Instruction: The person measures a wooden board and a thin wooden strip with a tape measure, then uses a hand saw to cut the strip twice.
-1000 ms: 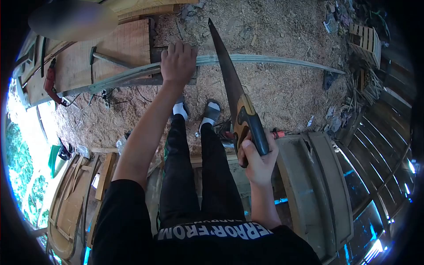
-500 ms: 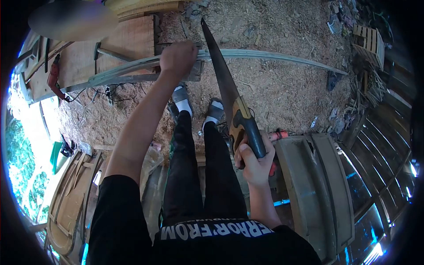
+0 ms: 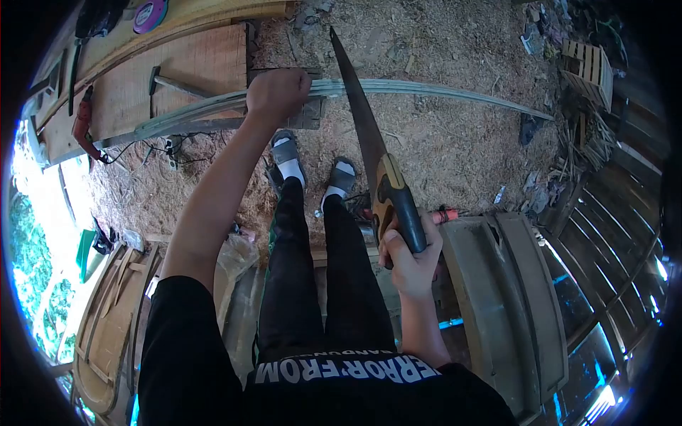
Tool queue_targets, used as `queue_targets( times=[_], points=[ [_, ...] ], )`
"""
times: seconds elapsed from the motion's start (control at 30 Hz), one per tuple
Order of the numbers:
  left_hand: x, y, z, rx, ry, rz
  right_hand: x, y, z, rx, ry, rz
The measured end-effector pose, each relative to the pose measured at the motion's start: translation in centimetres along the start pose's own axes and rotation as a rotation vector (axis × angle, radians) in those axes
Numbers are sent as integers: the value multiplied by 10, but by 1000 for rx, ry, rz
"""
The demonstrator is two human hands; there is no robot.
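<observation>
My left hand point(image 3: 277, 94) is closed round a bundle of long, thin wooden strips point(image 3: 419, 88) at the end of the workbench point(image 3: 206, 53). The strips lie partly on the bench and stick out far to the right over the ground. In my right hand point(image 3: 410, 257) is a handsaw point(image 3: 366, 131), gripped by its dark and wooden handle. Its blade points away from me, and its far part overlaps the strips just right of my left hand in this view. A hammer point(image 3: 186, 86) lies on the bench beside the strips.
A red power drill point(image 3: 84, 124) with a cord and a purple tape measure point(image 3: 150, 15) lie on the bench. Sawdust covers the ground point(image 3: 440, 149) around my feet. A slatted crate point(image 3: 588, 67) stands at far right; wooden panels point(image 3: 490, 305) are close behind my right hand.
My left hand appears slightly further left, with the whole view shifted a little. The saw keeps nearly the same pose. The blurred patch at upper left is gone, and the tape measure shows there.
</observation>
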State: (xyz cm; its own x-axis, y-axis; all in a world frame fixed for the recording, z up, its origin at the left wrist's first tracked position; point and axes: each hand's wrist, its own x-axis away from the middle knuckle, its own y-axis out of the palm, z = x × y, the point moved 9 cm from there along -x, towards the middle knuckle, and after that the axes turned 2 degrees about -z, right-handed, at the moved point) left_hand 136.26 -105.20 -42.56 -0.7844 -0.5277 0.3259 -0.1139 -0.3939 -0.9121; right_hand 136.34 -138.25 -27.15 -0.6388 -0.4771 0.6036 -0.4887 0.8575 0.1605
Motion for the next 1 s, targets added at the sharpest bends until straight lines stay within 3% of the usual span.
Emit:
queue_targets(
  times=[0.23,0.37,0.53,0.7,1.0],
  points=[
    [14,-18,-11,16,73,168,8,9,2,-30,7,-36],
    [1,2,1,-8,25,90,12,17,2,-73,14,8],
    [0,6,16,27,93,173,13,12,0,-55,45,113],
    [1,7,17,22,84,191,9,5,-5,-37,-14,85],
    [-1,12,17,-64,61,213,12,9,-11,16,56,25]
  ],
)
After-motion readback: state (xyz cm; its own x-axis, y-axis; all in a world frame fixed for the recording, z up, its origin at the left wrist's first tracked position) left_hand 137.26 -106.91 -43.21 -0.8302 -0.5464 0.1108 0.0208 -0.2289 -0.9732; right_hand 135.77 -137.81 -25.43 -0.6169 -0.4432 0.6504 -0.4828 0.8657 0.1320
